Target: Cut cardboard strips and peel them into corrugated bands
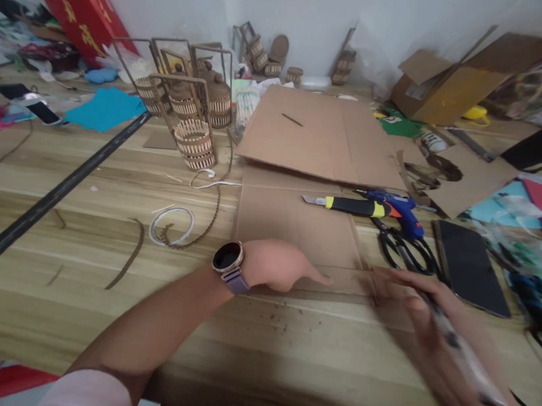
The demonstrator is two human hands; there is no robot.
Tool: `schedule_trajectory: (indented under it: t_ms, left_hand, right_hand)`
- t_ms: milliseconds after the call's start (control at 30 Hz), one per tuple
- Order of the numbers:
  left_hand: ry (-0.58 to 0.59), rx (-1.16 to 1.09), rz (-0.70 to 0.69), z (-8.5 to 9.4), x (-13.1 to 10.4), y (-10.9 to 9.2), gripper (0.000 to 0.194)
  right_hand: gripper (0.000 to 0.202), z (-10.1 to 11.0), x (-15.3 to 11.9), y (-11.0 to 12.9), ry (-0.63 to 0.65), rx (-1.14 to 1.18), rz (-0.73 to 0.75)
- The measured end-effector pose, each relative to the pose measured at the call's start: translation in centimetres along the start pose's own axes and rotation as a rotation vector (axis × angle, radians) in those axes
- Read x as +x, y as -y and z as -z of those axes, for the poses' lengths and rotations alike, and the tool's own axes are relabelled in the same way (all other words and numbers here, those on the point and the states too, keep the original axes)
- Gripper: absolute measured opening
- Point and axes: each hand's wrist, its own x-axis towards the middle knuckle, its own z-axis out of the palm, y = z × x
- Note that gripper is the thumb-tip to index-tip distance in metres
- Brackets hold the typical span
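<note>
My left hand (pixel 280 266), with a watch (pixel 228 259) on its wrist, presses down on a narrow cardboard strip (pixel 346 283). One finger points right along the strip and the others are curled under. The strip lies at the near edge of a flat cardboard sheet (pixel 293 220). My right hand (pixel 435 316) is blurred, with a clear pen (pixel 467 362) lying across it. Its stretched fingertips reach the strip's right end. A utility knife (pixel 353 206) with its blade out rests on the cardboard beyond both hands.
A blue glue gun (pixel 404 213), black-handled scissors (pixel 405 251) and a phone (pixel 470 265) lie at right. Small lantern-like baskets (pixel 194 140) stand at back left. A larger cardboard sheet (pixel 318 132) and an open box (pixel 449 79) are behind. Tape (pixel 172 225) lies left.
</note>
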Motion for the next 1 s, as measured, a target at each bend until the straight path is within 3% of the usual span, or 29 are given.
schedule_trajectory:
  t_ms: [100,167,300,567,800,1000]
  left_hand:
    - [0.007,-0.003,0.008,-0.2,0.1,0.1,0.079]
    - [0.007,-0.022,0.003,-0.3,0.1,0.2,0.079]
    - [-0.012,-0.044,-0.006,-0.2,0.1,0.2,0.077]
    - [-0.018,-0.076,-0.021,-0.1,0.0,0.2,0.072]
    - [0.02,-0.08,-0.033,0.3,-0.1,0.0,0.067]
    - [-0.019,-0.108,-0.088,-0.2,0.1,0.4,0.063]
  right_hand:
    - [0.03,0.6,-1.0,2.9,-0.152,0.016,-0.011]
    - [0.029,0.4,-1.5,5.0,-0.083,0.063,-0.016]
    - [0.011,-1.7,-2.1,7.9,-0.075,0.184,-0.053]
    - [0.009,-4.8,-1.7,8.4,0.131,0.241,-0.115]
    - [0.008,-5.9,-0.9,8.5,0.123,0.292,-0.114]
    - [0.007,-5.5,0.0,9.7,0.064,0.314,-0.095]
